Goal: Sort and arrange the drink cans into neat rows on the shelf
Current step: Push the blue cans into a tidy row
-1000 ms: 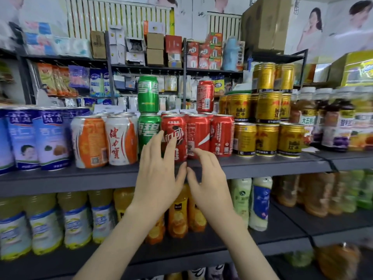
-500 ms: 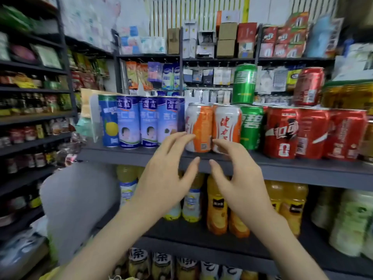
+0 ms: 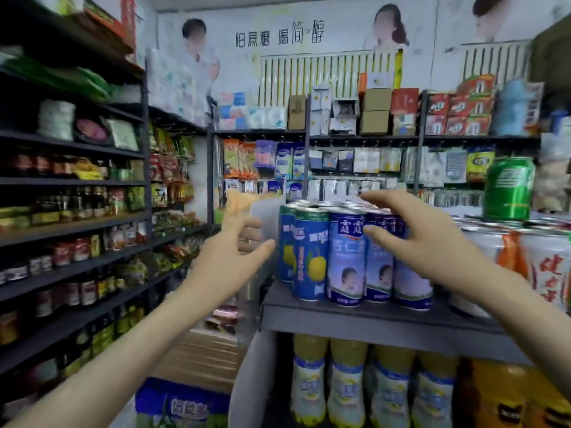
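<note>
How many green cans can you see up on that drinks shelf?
1. A single green can stands at far right, stacked atop the orange-and-white cans. Others may be hidden beyond the frame edge.

Grey shelf (image 3: 355, 319) bearing blue cans (image 3: 346, 257)

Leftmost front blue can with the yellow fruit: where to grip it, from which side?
Grip the blue can with the yellow fruit around its mid-body, coming from the front-left. It stands upright at the shelf's left end, so that side is open; its right side sits tight against the neighbouring blue can. The open left hand is already nearest.
</note>
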Available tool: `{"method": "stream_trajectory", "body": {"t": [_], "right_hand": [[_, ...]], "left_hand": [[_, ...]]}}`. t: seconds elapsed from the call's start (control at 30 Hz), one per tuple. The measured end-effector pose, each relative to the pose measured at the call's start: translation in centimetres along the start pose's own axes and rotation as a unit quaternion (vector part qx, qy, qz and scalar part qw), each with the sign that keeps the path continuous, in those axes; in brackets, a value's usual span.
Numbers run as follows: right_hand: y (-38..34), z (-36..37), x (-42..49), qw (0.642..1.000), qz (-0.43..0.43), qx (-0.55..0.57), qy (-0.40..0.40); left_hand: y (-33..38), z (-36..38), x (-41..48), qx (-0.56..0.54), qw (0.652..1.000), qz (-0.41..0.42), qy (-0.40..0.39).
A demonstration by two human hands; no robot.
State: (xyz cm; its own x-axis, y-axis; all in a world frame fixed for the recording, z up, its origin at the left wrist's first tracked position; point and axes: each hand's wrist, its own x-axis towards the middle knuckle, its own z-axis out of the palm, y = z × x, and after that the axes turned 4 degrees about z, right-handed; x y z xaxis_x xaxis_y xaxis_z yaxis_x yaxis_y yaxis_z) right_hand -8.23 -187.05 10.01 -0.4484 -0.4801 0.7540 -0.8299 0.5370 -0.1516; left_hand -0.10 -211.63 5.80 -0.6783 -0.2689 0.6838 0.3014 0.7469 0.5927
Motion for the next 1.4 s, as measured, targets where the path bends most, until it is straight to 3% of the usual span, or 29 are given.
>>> {"method": "stream_trajectory", "body": {"t": [0.27, 0.5, 0.9, 1.4], "right_hand": [[-0.3, 1.4, 3.0, 0.989, 0.036, -0.095, -0.106], [0.8, 2.3, 2.9, 0.991, 0.003, -0.111, -0.077], [2.3, 2.3, 2.9, 0.994, -0.027, -0.089, -0.064], [2.0, 4.6, 3.6, 0.993, -0.084, -0.087, 0.003]], "left_hand": [[-0.5, 5.9, 2.1, -0.045, 0.997, 0.0, -0.056], [-0.8, 7.3, 3.2, -0.067, 0.995, -0.013, -0.069], [-3.8, 3.4, 4.0, -0.179, 0.974, -0.009, -0.137], [-4.1, 3.8, 4.1, -0.168, 0.978, 0.054, -0.112]]}}
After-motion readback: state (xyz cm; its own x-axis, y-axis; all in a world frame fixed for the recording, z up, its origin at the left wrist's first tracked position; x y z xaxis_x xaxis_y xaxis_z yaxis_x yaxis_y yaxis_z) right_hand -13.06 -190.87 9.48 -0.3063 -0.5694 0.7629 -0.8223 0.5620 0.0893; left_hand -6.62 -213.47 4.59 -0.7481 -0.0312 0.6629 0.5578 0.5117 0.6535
